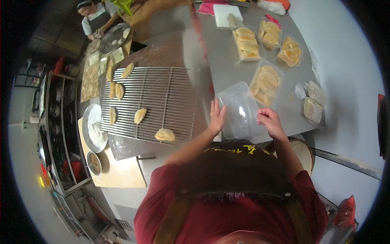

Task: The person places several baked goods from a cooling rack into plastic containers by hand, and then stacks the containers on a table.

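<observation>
A clear plastic container (236, 106) lies on the steel table in front of me, with nothing visible inside it. My left hand (217, 118) is at its left side, fingers straight and thumb apart, holding nothing. At the opposite side, my right hand (270, 120) has its fingers curled in close to the container's edge. Whether those fingertips pinch anything is not plain. Just beyond the container is a clear plastic tray of half-moon pastries (265, 82). Farther back, another filled tray (246, 44) stands beside two smaller ones (270, 34), (290, 52).
To the left, a metal wire rack (155, 100) bears several baked pastries (140, 116). A bowl of white flour (97, 129) and a smaller bowl (93, 163) stand by a wooden board (122, 174). Packed goods (313, 109) lie at right. A co-worker (99, 19) is at the far left.
</observation>
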### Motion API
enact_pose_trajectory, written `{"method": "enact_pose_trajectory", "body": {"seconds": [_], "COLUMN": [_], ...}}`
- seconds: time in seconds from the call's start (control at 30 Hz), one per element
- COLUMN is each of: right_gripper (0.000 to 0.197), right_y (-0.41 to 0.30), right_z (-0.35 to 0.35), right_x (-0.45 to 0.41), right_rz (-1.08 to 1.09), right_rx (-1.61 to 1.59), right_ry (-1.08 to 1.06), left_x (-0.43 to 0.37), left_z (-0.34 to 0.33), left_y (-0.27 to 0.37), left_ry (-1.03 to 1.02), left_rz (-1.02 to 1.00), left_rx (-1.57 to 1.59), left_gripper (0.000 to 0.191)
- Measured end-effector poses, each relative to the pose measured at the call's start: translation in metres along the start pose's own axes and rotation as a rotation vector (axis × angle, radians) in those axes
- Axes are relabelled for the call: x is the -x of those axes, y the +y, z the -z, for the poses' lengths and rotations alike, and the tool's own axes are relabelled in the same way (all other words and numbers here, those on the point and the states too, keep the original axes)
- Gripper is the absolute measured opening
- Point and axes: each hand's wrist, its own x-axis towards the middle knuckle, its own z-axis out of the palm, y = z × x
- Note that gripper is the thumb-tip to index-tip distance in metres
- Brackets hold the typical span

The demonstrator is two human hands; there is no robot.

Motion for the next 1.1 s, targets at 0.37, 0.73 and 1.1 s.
{"method": "enact_pose_trajectory", "body": {"seconds": [0.37, 0.73, 1.1], "right_gripper": [0.017, 0.019, 0.017], "right_y": [-0.031, -0.095, -0.088], "right_z": [0.105, 0.091, 0.06], "right_x": [-0.048, -0.259, -0.296], "right_rz": [0.053, 0.093, 0.0], "right_rx": [-0.146, -0.308, -0.107], "right_ry": [0.242, 0.175, 0.166], "left_x": [0.002, -0.228, -0.214], "left_z": [-0.013, -0.009, -0.002], "left_y": [0.065, 0.174, 0.162], "left_ry": [0.113, 0.258, 0.204], "left_rz": [0.168, -0.139, 0.034], "left_rx": [-0.423, -0.188, 0.258], "left_gripper": [0.081, 0.042, 0.052]}}
